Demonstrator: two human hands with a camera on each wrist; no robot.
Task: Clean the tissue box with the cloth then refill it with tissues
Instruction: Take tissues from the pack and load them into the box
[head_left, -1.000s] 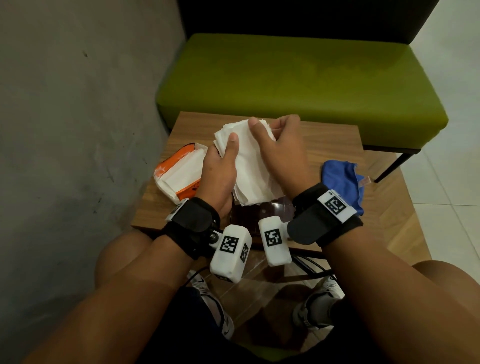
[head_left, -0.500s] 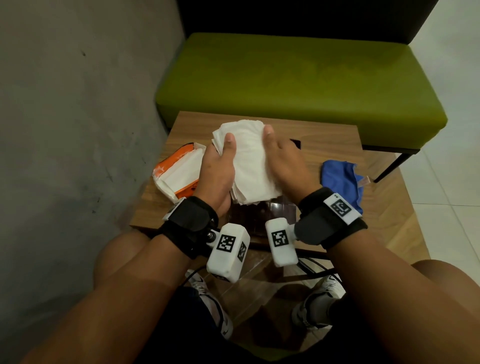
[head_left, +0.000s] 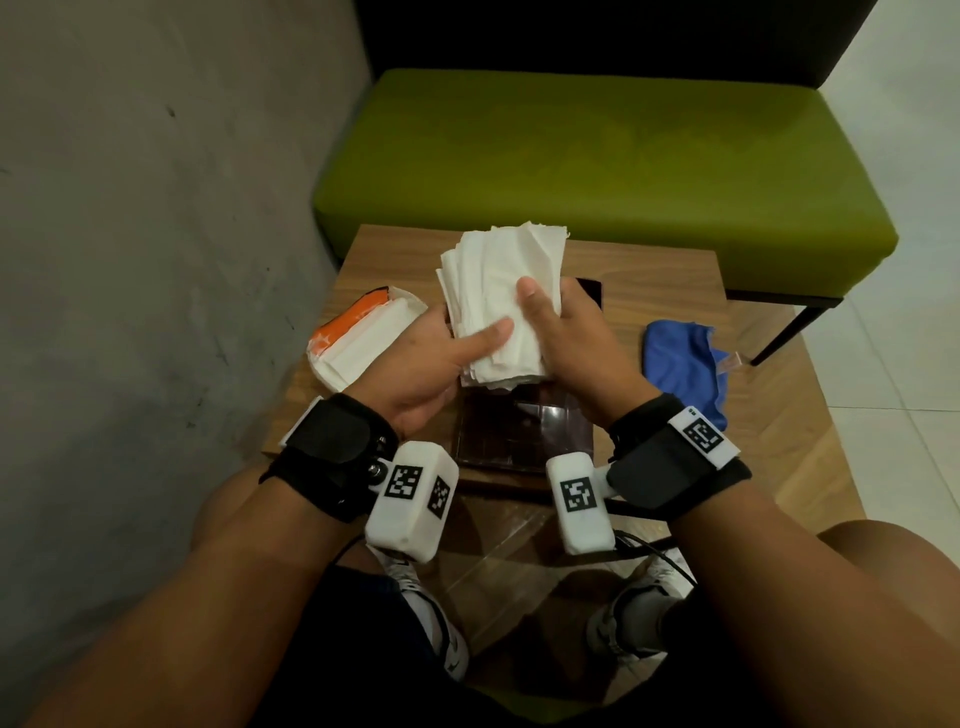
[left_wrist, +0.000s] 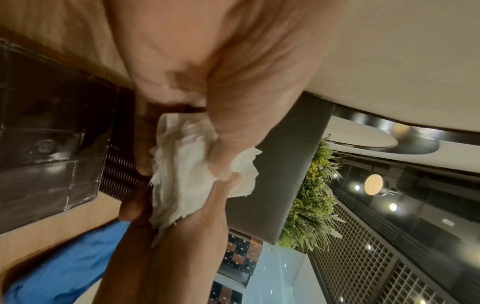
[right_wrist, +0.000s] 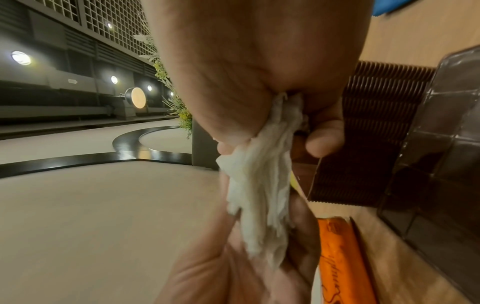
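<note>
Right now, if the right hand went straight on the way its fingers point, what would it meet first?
Hedged, since depth is unclear: the right hand grips the tissues and points away over the table. Beyond the stack only a dark piece of the box shows, then bare wood and the bench.

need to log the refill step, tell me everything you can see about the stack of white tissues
The stack of tissues is a thick wad of thin white paper sheets, soft and slightly crumpled, with uneven layered edges. It is held off the wooden table above the dark tissue box, long side pointing away from the person. The left hand grips its left side with the thumb across the top, and the right hand grips the right side likewise. In the wrist views its near edge looks frayed and bunched between the fingers.
</note>
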